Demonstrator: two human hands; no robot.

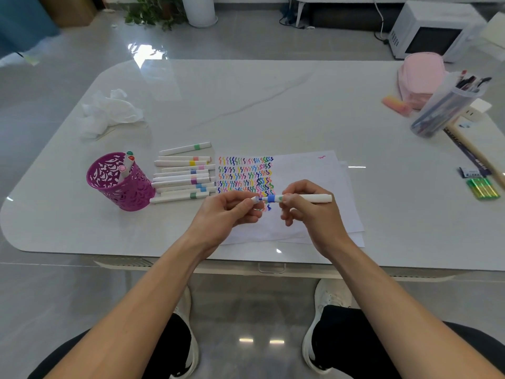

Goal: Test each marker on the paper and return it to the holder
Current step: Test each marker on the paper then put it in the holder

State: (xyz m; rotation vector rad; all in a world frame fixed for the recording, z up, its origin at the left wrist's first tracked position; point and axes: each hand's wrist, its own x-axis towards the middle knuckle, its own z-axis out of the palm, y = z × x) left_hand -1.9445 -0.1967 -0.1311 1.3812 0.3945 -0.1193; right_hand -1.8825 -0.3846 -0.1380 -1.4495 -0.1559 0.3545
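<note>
The right hand [308, 214] pinches the blue marker [311, 198] over the paper [314, 170]; the left hand [232, 212] pinches its cap [255, 199] at the tip. A skewed push could smear ink on skin

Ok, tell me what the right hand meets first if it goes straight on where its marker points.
Probably the cap pinched in the left hand: the marker in the right hand aims its tip straight at it, though depth is unclear.
</note>
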